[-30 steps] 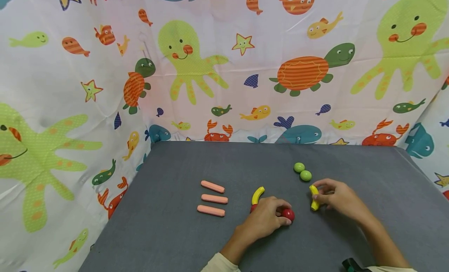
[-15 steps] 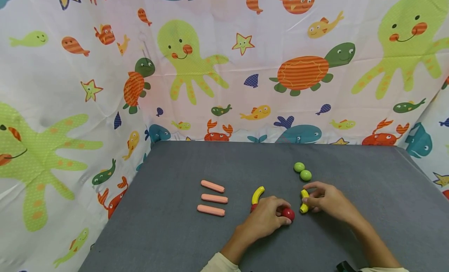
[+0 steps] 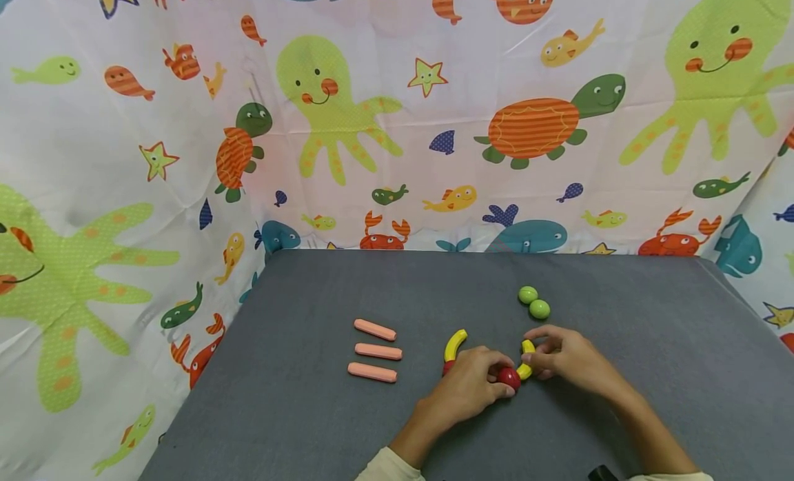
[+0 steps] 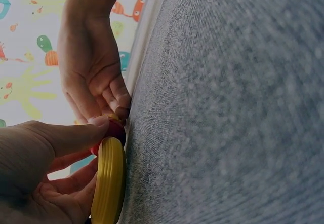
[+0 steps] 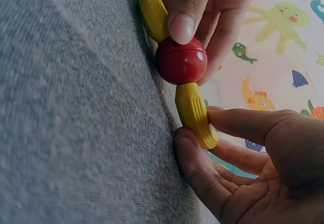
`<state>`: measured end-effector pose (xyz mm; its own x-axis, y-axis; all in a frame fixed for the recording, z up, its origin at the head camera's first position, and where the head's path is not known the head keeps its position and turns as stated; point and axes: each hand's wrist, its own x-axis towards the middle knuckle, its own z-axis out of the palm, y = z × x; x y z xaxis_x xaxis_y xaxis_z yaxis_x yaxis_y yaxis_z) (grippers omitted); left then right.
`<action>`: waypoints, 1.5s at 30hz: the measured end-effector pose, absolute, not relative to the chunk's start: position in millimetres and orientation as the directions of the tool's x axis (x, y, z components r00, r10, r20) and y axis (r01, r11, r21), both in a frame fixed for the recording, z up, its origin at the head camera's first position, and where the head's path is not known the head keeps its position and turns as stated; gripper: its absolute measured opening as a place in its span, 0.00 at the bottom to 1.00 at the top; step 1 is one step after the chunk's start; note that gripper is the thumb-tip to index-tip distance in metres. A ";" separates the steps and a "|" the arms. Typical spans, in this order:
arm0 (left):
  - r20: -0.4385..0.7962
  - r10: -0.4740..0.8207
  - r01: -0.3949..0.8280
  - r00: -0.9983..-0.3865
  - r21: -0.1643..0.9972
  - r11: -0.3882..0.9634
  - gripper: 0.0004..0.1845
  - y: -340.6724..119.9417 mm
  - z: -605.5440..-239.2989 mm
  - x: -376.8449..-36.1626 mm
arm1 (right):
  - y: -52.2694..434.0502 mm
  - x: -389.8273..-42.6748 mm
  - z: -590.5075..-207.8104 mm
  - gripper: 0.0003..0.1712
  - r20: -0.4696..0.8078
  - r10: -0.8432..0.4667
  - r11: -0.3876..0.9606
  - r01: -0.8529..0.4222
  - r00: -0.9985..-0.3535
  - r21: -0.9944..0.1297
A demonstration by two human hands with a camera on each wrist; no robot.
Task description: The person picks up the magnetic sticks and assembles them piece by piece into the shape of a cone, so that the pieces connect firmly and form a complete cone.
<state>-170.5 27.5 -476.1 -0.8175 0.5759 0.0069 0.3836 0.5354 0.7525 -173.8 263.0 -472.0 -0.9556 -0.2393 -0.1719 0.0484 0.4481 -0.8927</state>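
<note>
Near the tabletop's front edge, our left hand (image 3: 466, 383) pins the red ball (image 3: 509, 377) steady while our right hand (image 3: 567, 357) pinches a yellow curved piece (image 3: 526, 360) against it, joining them

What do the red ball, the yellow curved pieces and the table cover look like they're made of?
Red ball: likely hard plastic, glossy, with a highlight and a seam. Yellow curved piece: probably plastic, duller, ribbed lengthwise. Table cover: grey fabric, felt-like and matte.

Red ball (image 3: 509, 377) touching yellow curve (image 3: 526, 360).
</note>
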 end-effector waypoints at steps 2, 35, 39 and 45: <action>0.006 0.576 0.382 -0.817 0.754 0.534 0.17 27.6 -476.3 -170.7 | 262.5 -173.7 -472.0 0.29 -0.171 -0.239 0.449 0.047 -0.956 -0.892; 0.148 0.304 0.301 -0.941 0.775 0.555 0.15 -18.6 -468.7 -199.6 | 245.5 -170.7 -469.3 0.33 -0.111 -0.102 0.738 0.000 -0.989 -0.675; 0.110 0.268 0.255 -0.957 0.760 0.598 0.17 -20.5 -472.3 -202.0 | 243.3 -169.9 -469.5 0.32 -0.120 -0.101 0.742 0.005 -0.988 -0.671; 0.075 0.279 0.238 -0.957 0.753 0.614 0.18 -21.0 -475.1 -201.7 | 240.7 -168.6 -469.8 0.31 -0.107 -0.094 0.736 0.003 -0.990 -0.676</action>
<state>-201.7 -21.0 -475.1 -0.9572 0.2794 0.0754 0.2384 0.6135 0.7528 -168.6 240.7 -469.8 -0.9899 -0.0938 -0.1068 0.0032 0.7364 -0.6765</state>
